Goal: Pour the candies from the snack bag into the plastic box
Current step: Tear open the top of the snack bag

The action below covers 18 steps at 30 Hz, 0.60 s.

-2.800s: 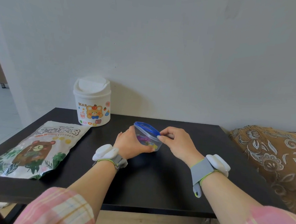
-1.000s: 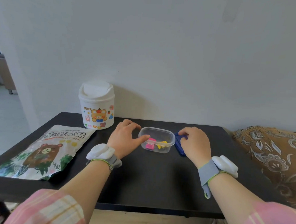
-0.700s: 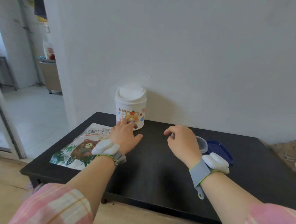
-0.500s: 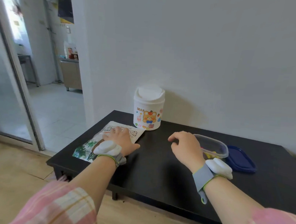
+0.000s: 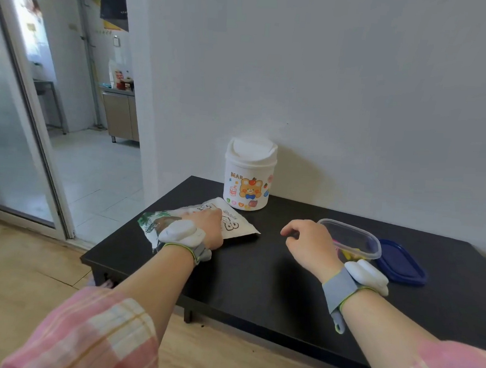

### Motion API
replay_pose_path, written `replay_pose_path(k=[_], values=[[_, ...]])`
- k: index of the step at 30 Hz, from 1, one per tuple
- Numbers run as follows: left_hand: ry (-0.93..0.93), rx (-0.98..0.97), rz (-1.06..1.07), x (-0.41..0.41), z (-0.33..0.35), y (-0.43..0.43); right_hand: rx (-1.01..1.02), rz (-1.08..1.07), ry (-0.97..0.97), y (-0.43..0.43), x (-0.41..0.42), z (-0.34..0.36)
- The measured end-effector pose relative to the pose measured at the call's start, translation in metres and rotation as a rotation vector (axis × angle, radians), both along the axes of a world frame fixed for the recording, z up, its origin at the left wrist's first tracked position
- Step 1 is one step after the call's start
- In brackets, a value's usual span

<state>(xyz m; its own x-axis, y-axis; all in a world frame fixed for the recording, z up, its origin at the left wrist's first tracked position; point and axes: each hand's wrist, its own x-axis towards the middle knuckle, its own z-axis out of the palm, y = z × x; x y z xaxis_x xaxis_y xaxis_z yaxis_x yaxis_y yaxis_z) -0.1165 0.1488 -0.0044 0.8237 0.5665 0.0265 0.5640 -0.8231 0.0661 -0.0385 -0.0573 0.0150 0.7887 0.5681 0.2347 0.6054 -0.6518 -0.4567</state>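
Note:
The snack bag [image 5: 233,224], white with a bear print, lies at the left end of the black table [image 5: 259,276]. My left hand [image 5: 205,228] is on top of it and grips it; the bag's right end is raised off the table. The clear plastic box [image 5: 355,236] stands open to the right, with pink and yellow candies in it. My right hand [image 5: 309,244] hovers just left of the box with loosely curled fingers and holds nothing. It hides part of the box's near left corner.
The box's blue lid [image 5: 402,264] lies flat to the right of the box. A white bear-print bin [image 5: 249,175] with a swing lid stands against the wall behind the bag. An open doorway is on the left, past the table's edge.
The lid came off the box and was laid to its right. My left hand went left onto the snack bag and took hold of it. My head has turned left.

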Motion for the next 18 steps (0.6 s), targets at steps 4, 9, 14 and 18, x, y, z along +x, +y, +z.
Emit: replay_pose_path(k=[4,9,14,18], values=[[0.056,0.015,0.004,-0.002,0.005,0.002,0.013,0.015,0.013,-0.002,-0.002,-0.002],[-0.103,-0.014,0.045,0.001,0.016,-0.006,0.029,0.024,0.027,-0.004,-0.002,-0.005],[-0.111,-0.105,-0.006,0.008,0.000,-0.026,0.021,0.030,0.039,-0.009,-0.002,-0.005],[0.028,-0.066,-0.062,0.013,-0.008,-0.033,0.026,0.021,0.044,-0.016,0.001,-0.004]])
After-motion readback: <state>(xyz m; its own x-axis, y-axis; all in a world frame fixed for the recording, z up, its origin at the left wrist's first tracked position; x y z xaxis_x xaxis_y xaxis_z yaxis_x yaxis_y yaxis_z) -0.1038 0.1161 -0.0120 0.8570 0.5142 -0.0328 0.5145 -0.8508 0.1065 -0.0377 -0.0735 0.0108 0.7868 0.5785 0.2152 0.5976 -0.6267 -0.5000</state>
